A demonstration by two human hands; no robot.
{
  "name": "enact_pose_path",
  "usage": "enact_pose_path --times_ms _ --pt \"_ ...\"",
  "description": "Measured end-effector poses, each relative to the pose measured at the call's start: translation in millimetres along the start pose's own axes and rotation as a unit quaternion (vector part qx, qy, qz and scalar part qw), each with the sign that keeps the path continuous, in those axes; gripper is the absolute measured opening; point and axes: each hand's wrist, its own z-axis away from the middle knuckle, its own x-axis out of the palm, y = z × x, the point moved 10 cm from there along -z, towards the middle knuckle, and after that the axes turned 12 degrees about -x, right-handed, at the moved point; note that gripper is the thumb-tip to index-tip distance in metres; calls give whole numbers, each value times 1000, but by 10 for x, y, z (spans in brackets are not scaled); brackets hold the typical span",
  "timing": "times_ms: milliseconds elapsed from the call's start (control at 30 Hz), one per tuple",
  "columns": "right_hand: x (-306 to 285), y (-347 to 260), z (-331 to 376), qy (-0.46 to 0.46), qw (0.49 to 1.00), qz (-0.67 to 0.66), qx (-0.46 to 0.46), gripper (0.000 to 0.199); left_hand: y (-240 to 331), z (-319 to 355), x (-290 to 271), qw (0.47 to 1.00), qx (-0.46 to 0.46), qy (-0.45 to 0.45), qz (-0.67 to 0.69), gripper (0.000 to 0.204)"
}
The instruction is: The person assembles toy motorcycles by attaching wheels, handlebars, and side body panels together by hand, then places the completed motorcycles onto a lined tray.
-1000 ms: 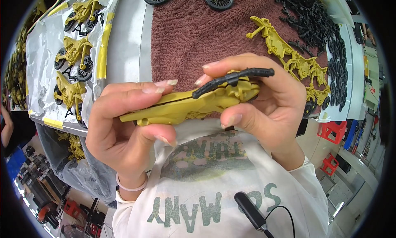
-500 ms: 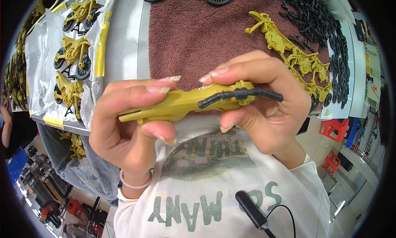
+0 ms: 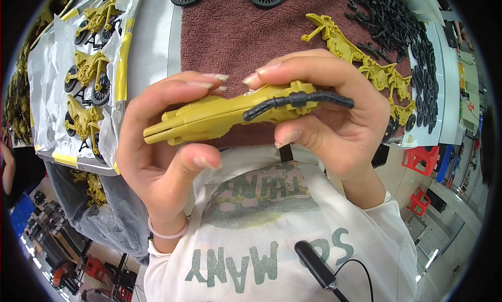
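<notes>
Now I see L hand (image 3: 157, 171) spread wider vs prev. frame round toy bike's (image 3: 204, 119) tail, contact unclear; R hand (image 3: 355, 129) pinching front end by blk handlebar (image 3: 298, 99).

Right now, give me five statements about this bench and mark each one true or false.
1. The yellow toy body is between the left hand and the right hand. True.
2. The handlebar is white. False: the handlebar is black.
3. The brown towel lies left of the toy motorcycles. False: the towel lies right of them.
4. Loose black parts lie heaped at the upper right. True.
5. The stools are blue. False: the stools are red.
</notes>
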Motion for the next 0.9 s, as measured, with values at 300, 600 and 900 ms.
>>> enact_pose_path --times_ms 300,600,900 --pt "81 -232 -50 -61 984 163 -45 50 66 96 -45 996 55 36 -66 50" --pt "34 -76 -6 -28 997 73 2 48 141 32 -49 992 -6 34 -122 54" --pt "-4 217 -17 51 975 -186 111 68 116 -36 -40 990 -76 -2 -118 79"
